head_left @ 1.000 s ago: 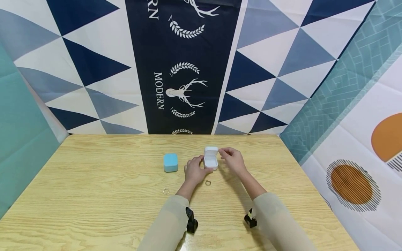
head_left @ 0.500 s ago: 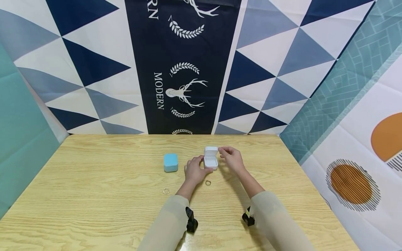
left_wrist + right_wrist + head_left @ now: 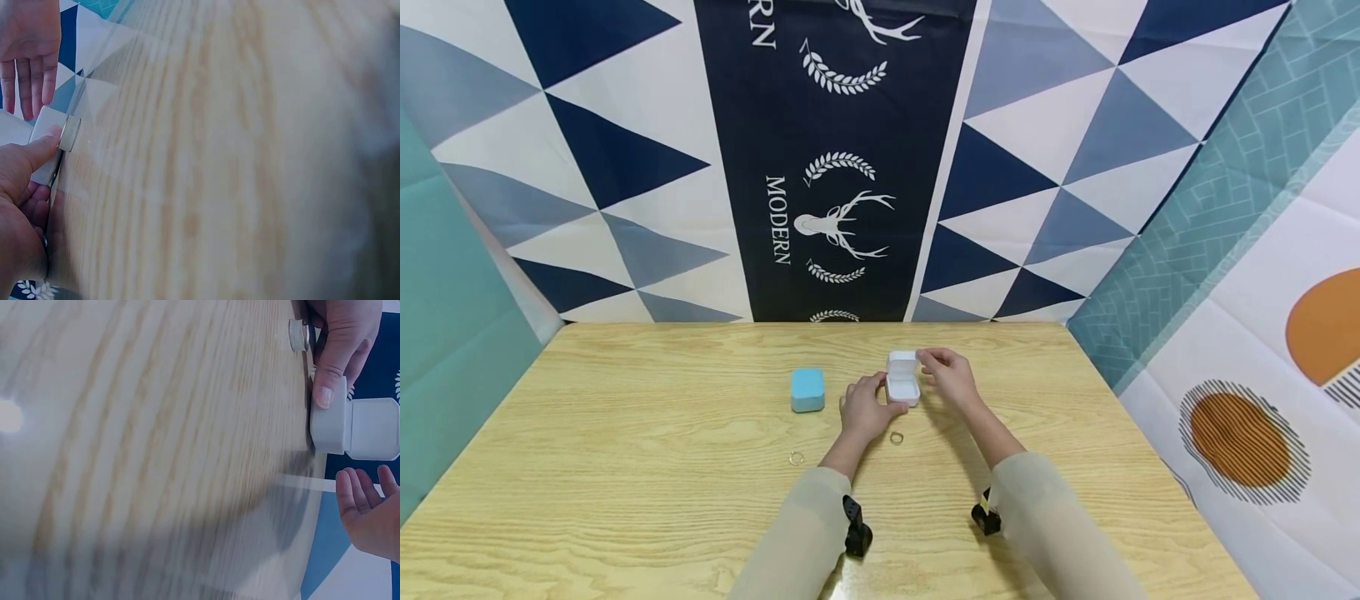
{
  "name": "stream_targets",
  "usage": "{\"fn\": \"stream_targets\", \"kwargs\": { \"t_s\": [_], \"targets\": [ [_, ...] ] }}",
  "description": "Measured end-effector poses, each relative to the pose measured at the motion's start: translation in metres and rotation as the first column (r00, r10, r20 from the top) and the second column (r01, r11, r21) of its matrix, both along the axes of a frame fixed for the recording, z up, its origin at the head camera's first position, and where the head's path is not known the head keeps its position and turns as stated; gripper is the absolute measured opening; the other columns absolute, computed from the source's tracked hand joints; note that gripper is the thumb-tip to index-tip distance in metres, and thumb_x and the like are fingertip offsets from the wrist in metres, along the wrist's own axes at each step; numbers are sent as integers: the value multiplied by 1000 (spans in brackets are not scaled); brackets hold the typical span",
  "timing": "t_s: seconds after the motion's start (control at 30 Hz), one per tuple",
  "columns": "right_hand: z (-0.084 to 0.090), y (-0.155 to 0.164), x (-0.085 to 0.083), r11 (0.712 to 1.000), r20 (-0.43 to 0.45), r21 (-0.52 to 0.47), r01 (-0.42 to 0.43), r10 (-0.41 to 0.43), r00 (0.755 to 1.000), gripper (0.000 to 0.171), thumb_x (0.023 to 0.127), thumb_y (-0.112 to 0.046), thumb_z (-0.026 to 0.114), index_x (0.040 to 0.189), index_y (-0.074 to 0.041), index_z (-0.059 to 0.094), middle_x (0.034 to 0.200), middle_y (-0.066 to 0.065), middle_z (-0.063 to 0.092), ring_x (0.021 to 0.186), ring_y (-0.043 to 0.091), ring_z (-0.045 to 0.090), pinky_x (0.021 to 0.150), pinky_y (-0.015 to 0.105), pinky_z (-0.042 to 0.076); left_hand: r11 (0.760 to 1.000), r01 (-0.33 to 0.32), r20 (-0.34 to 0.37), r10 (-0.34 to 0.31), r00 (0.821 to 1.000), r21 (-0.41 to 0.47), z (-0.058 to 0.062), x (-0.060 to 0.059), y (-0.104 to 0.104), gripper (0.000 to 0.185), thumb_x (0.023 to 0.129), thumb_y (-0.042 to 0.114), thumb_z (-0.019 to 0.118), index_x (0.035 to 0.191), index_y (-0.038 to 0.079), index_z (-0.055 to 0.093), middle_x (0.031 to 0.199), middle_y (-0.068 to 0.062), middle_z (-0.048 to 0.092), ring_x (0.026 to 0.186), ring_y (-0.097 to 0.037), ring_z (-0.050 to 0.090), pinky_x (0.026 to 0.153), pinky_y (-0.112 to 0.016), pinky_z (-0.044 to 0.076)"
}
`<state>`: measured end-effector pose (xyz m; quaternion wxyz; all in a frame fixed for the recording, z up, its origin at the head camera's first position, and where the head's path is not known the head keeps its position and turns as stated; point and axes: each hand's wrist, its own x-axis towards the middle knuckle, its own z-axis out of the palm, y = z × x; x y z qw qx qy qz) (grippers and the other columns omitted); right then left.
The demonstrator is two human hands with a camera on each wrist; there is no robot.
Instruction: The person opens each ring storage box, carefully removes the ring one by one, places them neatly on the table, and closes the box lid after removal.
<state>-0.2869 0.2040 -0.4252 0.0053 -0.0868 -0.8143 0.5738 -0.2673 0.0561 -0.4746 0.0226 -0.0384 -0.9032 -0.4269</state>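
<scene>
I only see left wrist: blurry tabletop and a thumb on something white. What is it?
Observer: A small white box with its lid hinged up. The left hand grips its base.
Operator: Anything else on the table?
Observer: A closed blue box stands to the left of the white one, apart from it.
Operator: Any loose items?
Observer: Two lie on the wood. The first ring is just in front of the white box, by the left hand. The second ring is in front of the blue box.
</scene>
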Motion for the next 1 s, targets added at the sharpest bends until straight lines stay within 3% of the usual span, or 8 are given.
{"fn": "stream_targets", "kwargs": {
  "t_s": [0.6,1.0],
  "targets": [
    [1,-8,-5,999,-20,10,-49,50,999,43,94,-30,55,123,1,57,121,20,59,107,28,56,93,43,47,1000,2,-3,-2,1000,5,-1,-1,0,63,74,37,77,128,14,57,122,-4,62,103,-26,51,85,-40,33],
    [-1,-11,-6,998,3,-18,-58,58,998,41,94,-30,56,122,0,58,123,18,58,114,28,55,94,41,47,1000,3,-4,-3,1000,16,-2,-2,0,63,74,37,78,128,14,57,124,-4,62,104,-26,51,86,-40,33]
  ]
}}
